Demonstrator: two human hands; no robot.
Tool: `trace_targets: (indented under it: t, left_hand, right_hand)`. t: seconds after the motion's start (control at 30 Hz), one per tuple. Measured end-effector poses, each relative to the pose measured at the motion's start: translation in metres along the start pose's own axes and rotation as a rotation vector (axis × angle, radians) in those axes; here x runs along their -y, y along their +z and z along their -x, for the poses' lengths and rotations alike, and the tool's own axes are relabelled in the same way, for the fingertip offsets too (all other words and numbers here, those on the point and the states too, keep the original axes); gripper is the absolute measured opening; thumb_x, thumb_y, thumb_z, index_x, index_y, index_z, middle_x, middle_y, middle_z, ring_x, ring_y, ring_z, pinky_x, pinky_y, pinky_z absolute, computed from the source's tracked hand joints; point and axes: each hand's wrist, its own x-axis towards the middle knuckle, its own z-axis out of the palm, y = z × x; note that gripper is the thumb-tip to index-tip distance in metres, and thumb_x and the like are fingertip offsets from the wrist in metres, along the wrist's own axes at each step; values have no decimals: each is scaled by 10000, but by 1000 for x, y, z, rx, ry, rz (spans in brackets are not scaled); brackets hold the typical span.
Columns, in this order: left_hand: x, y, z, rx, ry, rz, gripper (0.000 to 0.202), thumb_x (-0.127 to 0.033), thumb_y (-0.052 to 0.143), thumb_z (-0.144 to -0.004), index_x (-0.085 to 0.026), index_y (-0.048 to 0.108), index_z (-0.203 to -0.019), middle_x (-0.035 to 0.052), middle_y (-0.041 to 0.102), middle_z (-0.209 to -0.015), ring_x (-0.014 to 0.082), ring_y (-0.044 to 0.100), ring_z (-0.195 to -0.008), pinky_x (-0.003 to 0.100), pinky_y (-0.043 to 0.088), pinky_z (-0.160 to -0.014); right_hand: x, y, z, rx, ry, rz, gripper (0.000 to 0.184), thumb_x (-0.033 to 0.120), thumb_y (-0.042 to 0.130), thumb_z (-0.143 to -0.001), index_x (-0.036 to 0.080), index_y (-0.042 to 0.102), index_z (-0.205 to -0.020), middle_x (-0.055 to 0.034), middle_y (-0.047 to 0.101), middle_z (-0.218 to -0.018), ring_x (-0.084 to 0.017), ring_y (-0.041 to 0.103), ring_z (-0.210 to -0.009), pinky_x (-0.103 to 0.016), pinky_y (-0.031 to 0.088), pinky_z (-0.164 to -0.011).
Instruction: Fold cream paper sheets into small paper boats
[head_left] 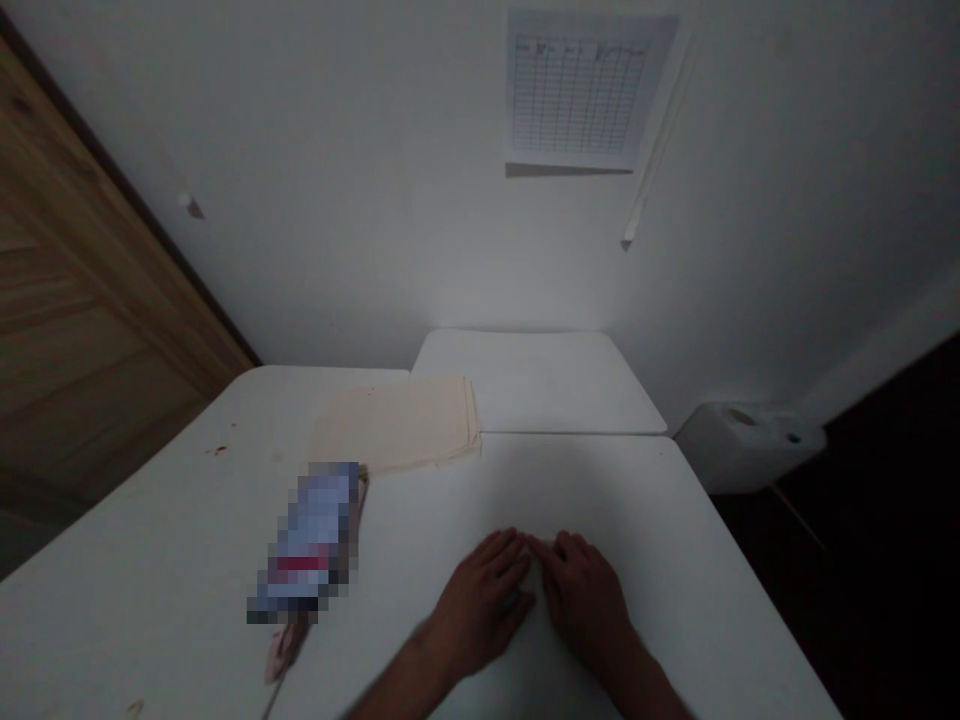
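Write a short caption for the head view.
Left hand and right hand lie flat on a white table, near a cream stack.

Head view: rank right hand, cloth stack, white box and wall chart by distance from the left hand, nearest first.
From the left hand:
1. Right hand: right beside it, fingertips about meeting.
2. Cloth stack: ahead and left, on the table.
3. White box: past the table's far right corner.
4. Wall chart: high up, at the back.

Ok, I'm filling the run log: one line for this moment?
left hand: flat on table | right hand: flat, beside it | held: nothing | cream stack: behind, untouched
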Motion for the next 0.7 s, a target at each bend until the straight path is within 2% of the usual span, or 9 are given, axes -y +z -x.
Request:
trace_targets:
  t: [0.17,0.47,0.6,0.7]
  left_hand:
    - [0,1,0,-12,-9,-11,366,-219,547,-864,-146,566,-1222,125,557,-1328,282,458,-1285,467,426,-1063]
    - [0,1,1,-27,2,-34,356,-241,560,-867,-149,582,-1210,133,548,-1336,286,467,-1277,464,453,-1035]
    - [-1,0,1,-23,13,-53,353,-241,555,-874,-137,579,-1210,154,540,-1340,295,466,-1277,484,443,-1037]
    - [0,3,2,-21,18,-59,355,-231,554,-881,-139,568,-1223,150,530,-1351,298,451,-1288,490,434,-1046]
  right_hand:
    - [-2,2,4,-46,22,3,437,104,523,-843,291,552,-1238,-55,587,-890,-211,538,-818,-313,402,-706]
    - [-28,5,18,-146,60,75,340,232,492,-912,271,568,-1242,-67,573,-847,-218,533,-798,-332,404,-709]
    - [-33,6,16,-155,46,43,309,233,493,-916,254,586,-1210,-62,577,-851,-216,538,-814,-341,423,-735]
    - [-33,6,13,-208,35,-11,286,229,495,-916,213,594,-1184,-72,586,-870,-215,542,-822,-351,447,-754]
